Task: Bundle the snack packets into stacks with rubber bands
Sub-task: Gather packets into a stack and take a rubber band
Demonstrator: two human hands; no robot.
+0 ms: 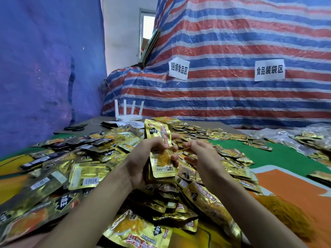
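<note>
1. Closest to the camera, a large gold packet (136, 231) lies face up at the lower edge, between the two bare forearms.
2. The loose snack packets (80, 158) lie in a heap across the green and orange cloth (286, 158), piled deepest under the hands.
3. The left hand (141, 158) grips a stack of packets (161, 151), held upright above the heap, with fingers curled over its front and the top packet's printed face towards the camera.
4. The right hand (198, 151) sits just beside the stack, its fingers bent towards it. A thin yellowish strand (182, 150) runs between hand and stack (possibly a rubber band, but too small to be sure), and I cannot tell whether the fingers pinch it.
5. Further back on the left, black scissors (74, 127) lie on the bare table edge.
6. Behind the heap stands a white router (129, 113) with four upright antennas.
7. At the far side hangs a red, white and blue striped tarp (232, 42) bearing two paper signs (178, 69), with a blue sheet (44, 68) to its left.
</note>
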